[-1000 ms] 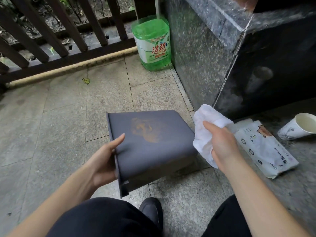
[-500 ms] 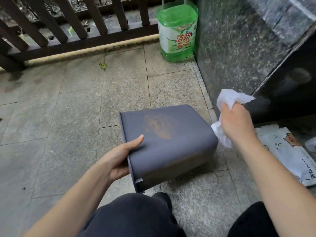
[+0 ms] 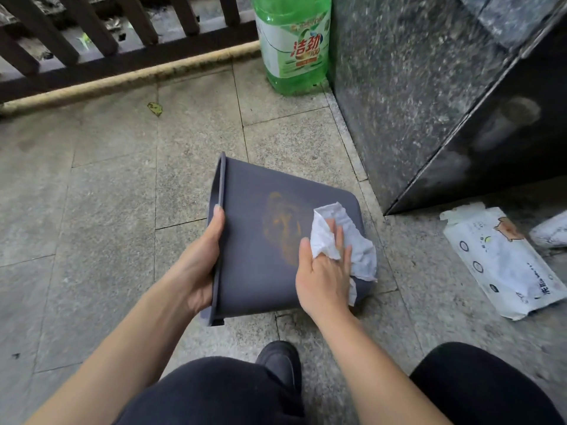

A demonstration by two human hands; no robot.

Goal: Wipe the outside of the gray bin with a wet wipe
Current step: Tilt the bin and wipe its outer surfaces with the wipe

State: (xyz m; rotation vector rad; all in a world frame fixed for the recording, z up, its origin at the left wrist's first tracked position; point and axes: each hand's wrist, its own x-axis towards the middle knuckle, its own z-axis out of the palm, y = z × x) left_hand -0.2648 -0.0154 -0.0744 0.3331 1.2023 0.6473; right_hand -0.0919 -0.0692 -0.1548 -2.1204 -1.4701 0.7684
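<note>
The gray bin (image 3: 254,271) lies on its side on the stone floor, its rim to the left and its base to the right. An orange-brown stain (image 3: 283,228) marks the upward-facing side. My left hand (image 3: 201,262) grips the rim, thumb on the outside. My right hand (image 3: 323,277) presses a crumpled white wet wipe (image 3: 352,240) flat onto the bin's side, just right of the stain, near the base.
A pack of wet wipes (image 3: 503,262) lies on the floor at right, with a paper cup (image 3: 549,231) at the frame edge. A green detergent bottle (image 3: 293,44) stands by a dark granite block (image 3: 429,87). A wooden fence (image 3: 92,38) runs along the back. My shoe (image 3: 280,363) is below the bin.
My right hand came down from beside the bin and laid the wipe on its upper side. My left hand shifted along the rim, and the bin turned a little.
</note>
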